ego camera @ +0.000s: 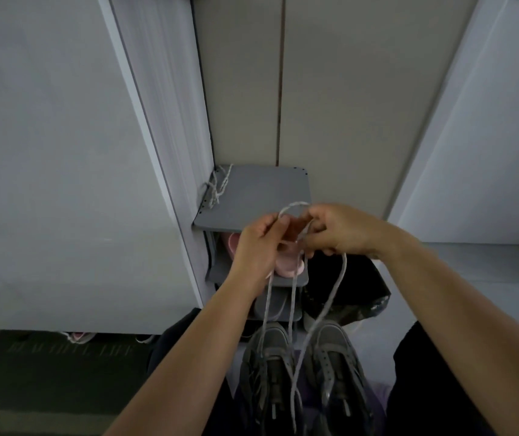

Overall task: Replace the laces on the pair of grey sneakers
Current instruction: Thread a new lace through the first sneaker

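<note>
Both hands are raised in front of the shoe rack (pixel 253 196), level with the front edge of its top shelf, and each grips the same speckled grey lace (pixel 292 205). The left hand (pixel 256 243) pinches it between thumb and curled fingers. The right hand (pixel 336 229) is curled round it with the knuckles up. Between them the lace arches in a small loop over the shelf edge. From the hands three strands fall nearly straight down, one slanting from the right hand, toward the grey sneakers (pixel 333 350).

The sneakers stand side by side on the floor just before the rack's foot, between the person's dark-clad legs. Their toes point at the rack and their long axes run from the person toward it. Which eyelets the strands enter I cannot tell.

A second lace (pixel 217 187) lies bunched on the rack's top shelf at its far left corner. Pink slippers (pixel 286 262) sit on the shelf below, partly hidden by the hands, and a grey pair of shoes (pixel 272 305) sits lower still. A black bag (pixel 349 278) slumps against the rack's right side, and a pale cabinet panel (pixel 63 152) stands to its left. Both forearms are bare and come up from the lower corners, meeting before the rack.
</note>
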Available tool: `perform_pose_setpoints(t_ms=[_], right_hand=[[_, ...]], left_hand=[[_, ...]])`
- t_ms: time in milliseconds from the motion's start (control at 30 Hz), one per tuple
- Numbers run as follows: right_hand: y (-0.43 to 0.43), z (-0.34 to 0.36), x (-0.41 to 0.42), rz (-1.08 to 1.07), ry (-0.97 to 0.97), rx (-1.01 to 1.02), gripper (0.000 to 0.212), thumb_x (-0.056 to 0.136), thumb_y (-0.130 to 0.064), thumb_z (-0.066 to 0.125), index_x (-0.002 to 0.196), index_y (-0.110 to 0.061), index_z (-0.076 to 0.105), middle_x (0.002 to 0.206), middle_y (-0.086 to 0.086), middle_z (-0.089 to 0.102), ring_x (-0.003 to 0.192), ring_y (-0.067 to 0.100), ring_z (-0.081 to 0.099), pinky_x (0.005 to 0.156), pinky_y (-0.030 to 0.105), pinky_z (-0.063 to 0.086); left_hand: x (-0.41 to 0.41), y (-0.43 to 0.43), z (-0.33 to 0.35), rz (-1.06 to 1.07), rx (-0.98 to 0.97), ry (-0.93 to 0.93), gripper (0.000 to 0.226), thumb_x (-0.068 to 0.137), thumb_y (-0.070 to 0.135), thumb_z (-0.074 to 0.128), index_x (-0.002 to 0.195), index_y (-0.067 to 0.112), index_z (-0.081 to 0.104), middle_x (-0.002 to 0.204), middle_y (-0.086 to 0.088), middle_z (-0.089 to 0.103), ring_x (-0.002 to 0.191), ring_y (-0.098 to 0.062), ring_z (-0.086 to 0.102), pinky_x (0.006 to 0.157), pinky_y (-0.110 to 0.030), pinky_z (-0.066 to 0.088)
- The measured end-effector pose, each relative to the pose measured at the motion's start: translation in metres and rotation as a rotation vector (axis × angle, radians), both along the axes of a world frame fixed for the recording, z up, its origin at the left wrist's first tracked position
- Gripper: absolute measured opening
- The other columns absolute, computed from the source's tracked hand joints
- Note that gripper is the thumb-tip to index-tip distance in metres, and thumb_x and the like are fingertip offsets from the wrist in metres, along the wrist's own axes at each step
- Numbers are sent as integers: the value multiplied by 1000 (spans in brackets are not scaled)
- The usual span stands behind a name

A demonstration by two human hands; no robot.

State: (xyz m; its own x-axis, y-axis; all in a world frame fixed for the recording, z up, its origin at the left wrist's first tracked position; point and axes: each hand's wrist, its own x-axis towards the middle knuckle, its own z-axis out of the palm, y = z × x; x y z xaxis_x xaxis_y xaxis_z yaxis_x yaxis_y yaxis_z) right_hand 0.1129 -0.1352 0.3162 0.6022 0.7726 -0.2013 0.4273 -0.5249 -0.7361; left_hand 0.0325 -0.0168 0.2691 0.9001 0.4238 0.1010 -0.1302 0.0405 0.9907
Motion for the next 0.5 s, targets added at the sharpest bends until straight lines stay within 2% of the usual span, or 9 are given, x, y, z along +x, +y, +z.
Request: perform_pose_setpoints(t_ms=[67, 133, 267, 334, 400, 467, 501], right_hand=[[2, 11, 6, -70, 74, 93, 20, 86, -5, 62, 104, -8, 53, 67, 4, 59, 37, -2, 45, 39, 12, 35], [4, 16, 8, -128, 97, 161, 16, 86, -9, 63, 96, -12, 51, 66, 2, 63, 38, 1, 45, 39, 15, 34], [8, 8, 7, -209, 81, 264, 18, 88, -5, 59, 79, -17, 49, 63, 2, 60, 37, 2, 45, 36, 14, 33], [8, -11, 0, -216, 57, 212, 17, 87, -4, 57, 78, -16, 49, 64, 1, 56, 42, 3, 46, 39, 14, 35], [7, -45, -15, -180, 68, 73, 9, 87, -12, 59, 88, -14, 50, 66, -1, 55, 47, 6, 47, 41, 15, 36], [4, -87, -33, -150, 149, -30, 22, 86, -23, 62, 100, -11, 51, 74, -1, 58, 51, 6, 55, 45, 14, 38], [3, -107, -43, -136, 158, -99, 25, 86, -26, 62, 102, -8, 53, 80, 4, 62, 61, 10, 61, 51, 17, 41]], left_hand=[[5, -1, 8, 6, -24, -11, 20, 97, 12, 42, 95, 3, 60, 74, -2, 63, 55, 0, 61, 54, -12, 49], [6, -1, 11, -5, -50, -8, 20, 98, 14, 41, 93, 5, 59, 75, -4, 65, 58, -5, 64, 60, -17, 52], [2, -3, 8, -23, -74, 23, 21, 97, 14, 43, 95, 2, 61, 66, 0, 67, 55, -5, 64, 54, -15, 52], [3, 2, 6, 91, 56, 17, 20, 96, 16, 46, 96, 8, 64, 76, 2, 66, 64, -1, 64, 59, -11, 49], [-1, 12, -2, 118, 182, 32, 16, 94, 23, 49, 96, 19, 63, 86, 8, 64, 78, -2, 61, 70, -12, 46], [-11, 19, -26, 51, 226, 151, 14, 93, 29, 51, 102, 24, 60, 92, 15, 60, 86, 2, 56, 72, -9, 44], [-18, 21, -46, 34, 203, 244, 9, 92, 29, 53, 97, 25, 59, 91, 16, 58, 85, 2, 55, 71, -8, 44]])
